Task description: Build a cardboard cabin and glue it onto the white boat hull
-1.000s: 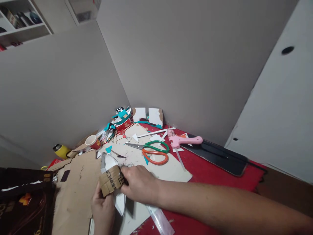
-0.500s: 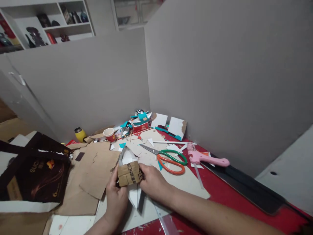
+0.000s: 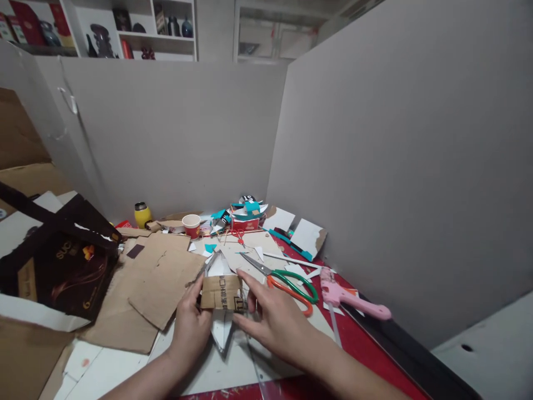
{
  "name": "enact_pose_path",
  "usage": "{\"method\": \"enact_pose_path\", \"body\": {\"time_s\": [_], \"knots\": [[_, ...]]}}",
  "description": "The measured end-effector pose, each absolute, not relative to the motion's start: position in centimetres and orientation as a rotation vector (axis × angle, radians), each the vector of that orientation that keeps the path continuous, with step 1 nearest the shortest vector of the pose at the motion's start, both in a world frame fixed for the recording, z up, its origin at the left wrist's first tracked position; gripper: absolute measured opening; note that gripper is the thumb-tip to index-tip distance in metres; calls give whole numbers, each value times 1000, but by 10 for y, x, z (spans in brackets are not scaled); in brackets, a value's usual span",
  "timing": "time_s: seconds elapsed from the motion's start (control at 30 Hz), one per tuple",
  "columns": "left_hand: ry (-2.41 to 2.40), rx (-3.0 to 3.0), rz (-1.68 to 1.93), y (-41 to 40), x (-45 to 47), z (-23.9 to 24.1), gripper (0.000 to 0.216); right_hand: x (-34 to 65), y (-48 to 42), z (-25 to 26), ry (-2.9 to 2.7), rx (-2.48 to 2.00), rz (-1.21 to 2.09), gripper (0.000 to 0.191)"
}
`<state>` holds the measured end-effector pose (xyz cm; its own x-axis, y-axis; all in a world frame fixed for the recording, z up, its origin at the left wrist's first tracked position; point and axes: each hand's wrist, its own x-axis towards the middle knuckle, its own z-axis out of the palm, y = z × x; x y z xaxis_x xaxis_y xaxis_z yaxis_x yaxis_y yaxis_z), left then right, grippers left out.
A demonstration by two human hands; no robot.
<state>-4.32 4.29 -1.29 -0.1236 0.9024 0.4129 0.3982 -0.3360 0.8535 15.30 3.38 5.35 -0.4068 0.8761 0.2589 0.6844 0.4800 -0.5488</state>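
A white boat-shaped paper model [image 3: 221, 330] with pointed ends is in front of me, a curved brown cardboard strip [image 3: 216, 291] with printed characters arching over its middle. My left hand [image 3: 191, 319] is closed on its left side, thumb near the strip's lower edge. On the right side, my right hand [image 3: 270, 316] has thumb and index finger spread apart around the strip's end; whether the tips touch it I cannot tell. Large scissors [image 3: 291, 280] with green and orange handles lie just beyond my right hand. Farther right rests a pink glue gun [image 3: 353, 300].
Cardboard sheets [image 3: 160, 278] and a dark printed box [image 3: 62, 266] are on the left. At the back stand a yellow bottle [image 3: 142, 214], a paper cup [image 3: 191, 226] and a teal-trimmed boat model [image 3: 249, 214]. Grey partitions [image 3: 187, 133] rise behind.
My right hand has loosened, its thumb and index finger now apart at the strip's end. The strip looks more curved. My left hand keeps hold. The camera view has shifted.
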Motion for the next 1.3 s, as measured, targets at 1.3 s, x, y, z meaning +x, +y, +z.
{"method": "enact_pose_path", "body": {"time_s": [1.3], "knots": [[1289, 1582, 1263, 37, -35, -7, 44, 150, 67, 24, -2158, -1147, 1138, 29]]}}
